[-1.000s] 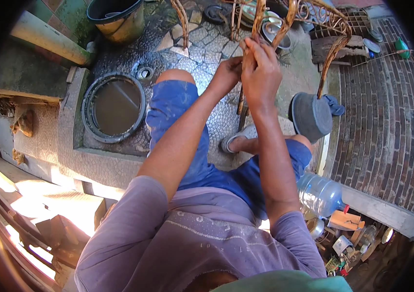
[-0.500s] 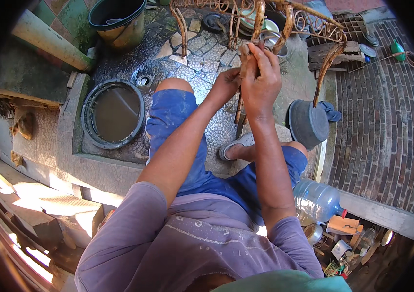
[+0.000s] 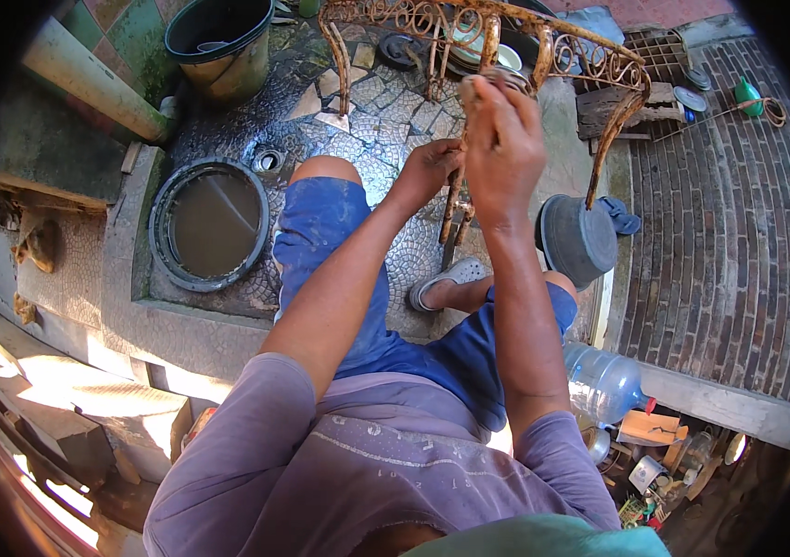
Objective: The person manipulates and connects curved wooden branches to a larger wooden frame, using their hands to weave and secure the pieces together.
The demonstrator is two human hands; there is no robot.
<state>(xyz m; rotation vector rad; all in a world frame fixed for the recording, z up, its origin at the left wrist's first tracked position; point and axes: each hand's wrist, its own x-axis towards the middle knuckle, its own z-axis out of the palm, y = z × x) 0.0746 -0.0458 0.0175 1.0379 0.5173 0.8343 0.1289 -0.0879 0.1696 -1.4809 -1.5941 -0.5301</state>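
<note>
Where the rusty rod [image 3: 451,202] runs near-to-far, the left hand [image 3: 424,174] pinches it; the right hand [image 3: 508,147], curled farther along, hides its hold.

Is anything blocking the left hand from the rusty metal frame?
Nothing visible does: the left hand is at a leg of the rusty metal frame, apparently touching it. The right hand, just beside it, hides part of the frame from view.

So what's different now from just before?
The right hand moved slightly farther out along the rusty metal frame. The view shifted too, showing more frame. The left hand stayed by the frame; the round tub stayed put.
</note>
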